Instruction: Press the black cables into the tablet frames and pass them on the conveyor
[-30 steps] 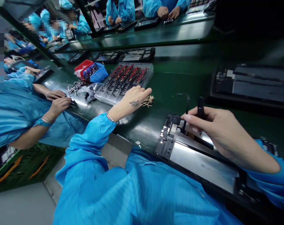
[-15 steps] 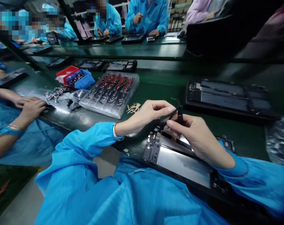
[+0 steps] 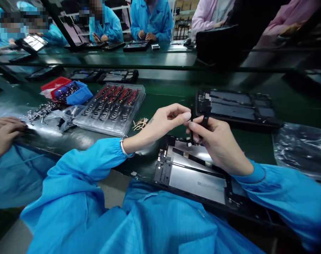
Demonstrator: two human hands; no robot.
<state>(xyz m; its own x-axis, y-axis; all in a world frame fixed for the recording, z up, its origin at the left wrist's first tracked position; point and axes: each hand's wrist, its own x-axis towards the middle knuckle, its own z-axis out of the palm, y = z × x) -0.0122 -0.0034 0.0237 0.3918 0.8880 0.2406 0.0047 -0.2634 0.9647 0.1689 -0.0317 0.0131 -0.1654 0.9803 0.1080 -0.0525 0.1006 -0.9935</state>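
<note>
My right hand [image 3: 218,144] grips a thin black tool [image 3: 206,117] together with a narrow black flex strip that hangs down toward an open tablet frame [image 3: 194,174] lying in front of me. My left hand [image 3: 164,123] meets it above the frame's top edge, its thumb and forefinger pinching the top of that strip. Both hands float just over the frame's silver back panel. A small pile of pale peeled tabs [image 3: 140,124] lies on the green belt left of my left hand.
A clear tray of red-and-black parts [image 3: 111,107] sits left, with blue [image 3: 75,93] and red bins [image 3: 53,84] and loose plastic bags behind. A second open tablet frame [image 3: 236,109] lies beyond my hands. A neighbour's hands [image 3: 3,132] rest at far left. Plastic wrap [image 3: 300,148] lies right.
My left hand left the pale tabs near the tray and came right to meet my right hand, which lifted the tool and strip off the frame. The view panned left.
</note>
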